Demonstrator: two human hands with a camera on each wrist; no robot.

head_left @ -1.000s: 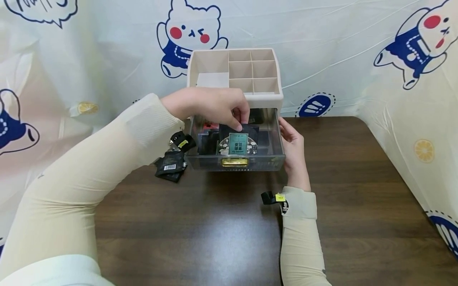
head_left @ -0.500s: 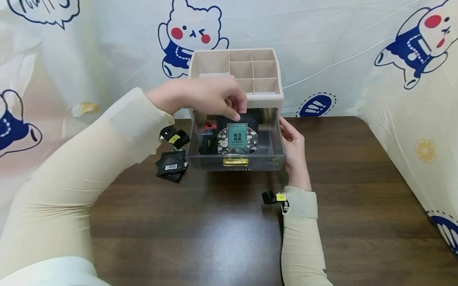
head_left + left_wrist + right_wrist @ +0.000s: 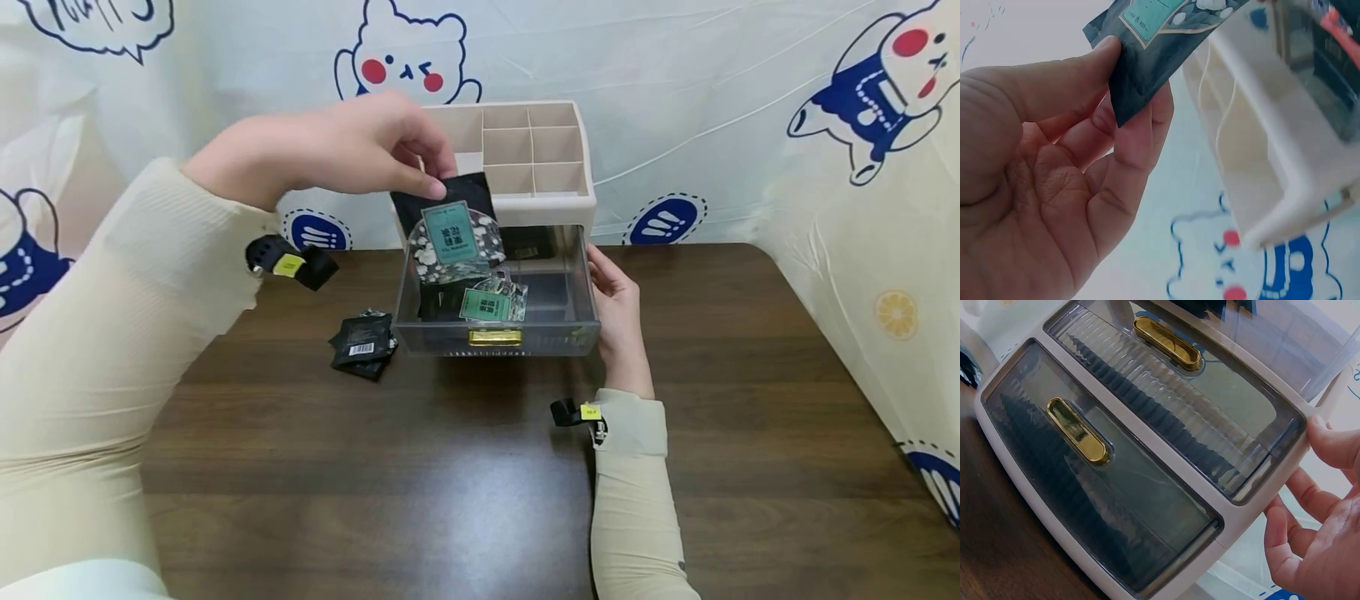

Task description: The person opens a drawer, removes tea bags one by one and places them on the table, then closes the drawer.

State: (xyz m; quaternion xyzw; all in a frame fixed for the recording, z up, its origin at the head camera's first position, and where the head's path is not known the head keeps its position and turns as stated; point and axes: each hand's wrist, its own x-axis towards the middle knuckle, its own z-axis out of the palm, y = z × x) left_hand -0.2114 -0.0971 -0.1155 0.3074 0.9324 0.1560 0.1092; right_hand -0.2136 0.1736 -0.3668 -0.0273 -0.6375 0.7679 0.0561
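My left hand (image 3: 352, 150) pinches the corner of a black jasmine tea sachet (image 3: 452, 235) with a green label, between thumb and fingers. The sachet hangs tilted over the left part of a pulled-out clear drawer (image 3: 566, 304). In the left wrist view the thumb presses on the same tea sachet (image 3: 1147, 75). Another green-labelled tea sachet (image 3: 486, 305) lies inside the drawer. My right hand (image 3: 617, 312) rests against the right side of the off-white organizer (image 3: 576, 213). In the right wrist view its thumb touches the organizer's front edge, fingers along the side.
Several black sachets (image 3: 363, 343) lie stacked on the wooden table (image 3: 360, 483), left of the organizer. The organizer's top has open compartments (image 3: 557, 143). Below the open drawer are two closed drawers with gold handles (image 3: 1079, 430). A patterned curtain (image 3: 675, 75) hangs behind.
My left hand has lifted the tea sachet out of the drawer, moving up and left. This uncovers another sachet inside. The right hand stays in place.
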